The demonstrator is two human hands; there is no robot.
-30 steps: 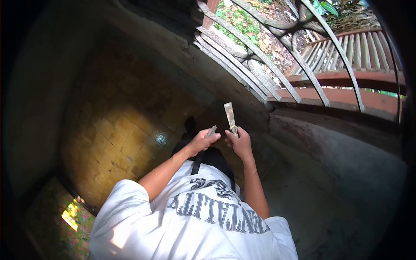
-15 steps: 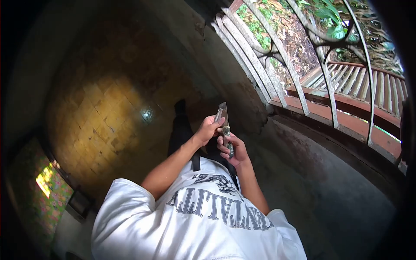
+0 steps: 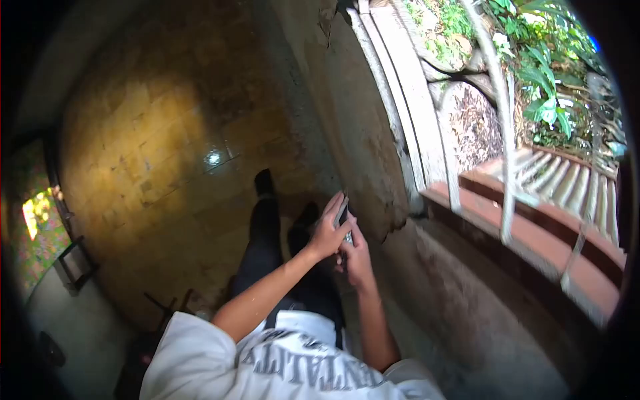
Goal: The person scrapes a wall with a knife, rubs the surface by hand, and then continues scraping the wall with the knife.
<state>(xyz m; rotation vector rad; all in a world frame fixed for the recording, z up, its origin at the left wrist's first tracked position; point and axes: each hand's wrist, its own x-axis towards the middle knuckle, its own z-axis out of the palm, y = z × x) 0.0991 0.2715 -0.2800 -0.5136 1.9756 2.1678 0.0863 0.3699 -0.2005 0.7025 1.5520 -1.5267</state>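
Just right of the frame's centre the two hands meet, touching, in front of a rough grey wall (image 3: 363, 153). The left hand (image 3: 327, 235) comes in from the lower left, its fingers stretched upward and laid against the scraper (image 3: 344, 215), a narrow dark strip showing only between the two hands. Whether this hand pinches the scraper or merely presses on it cannot be told, since the thumb is hidden. The right hand (image 3: 358, 257) sits just below and right of it, with its fingers curled shut around the scraper's lower part, where a small bright spot shows. Both forearms rise from a white shirt (image 3: 200, 363) with dark lettering at the bottom edge. Below the hands a dark trouser leg (image 3: 261, 247) runs up to a dark shoe (image 3: 264, 181) on the yellow-brown tiled floor (image 3: 153, 147), which fills the left half and carries a small glint of light. To the right of the wall a red-brown sill (image 3: 513, 233) slants toward the lower right, and a pale metal grille (image 3: 508, 153) stands over it. Green plants (image 3: 547, 73) show in the upper right beyond the bars.
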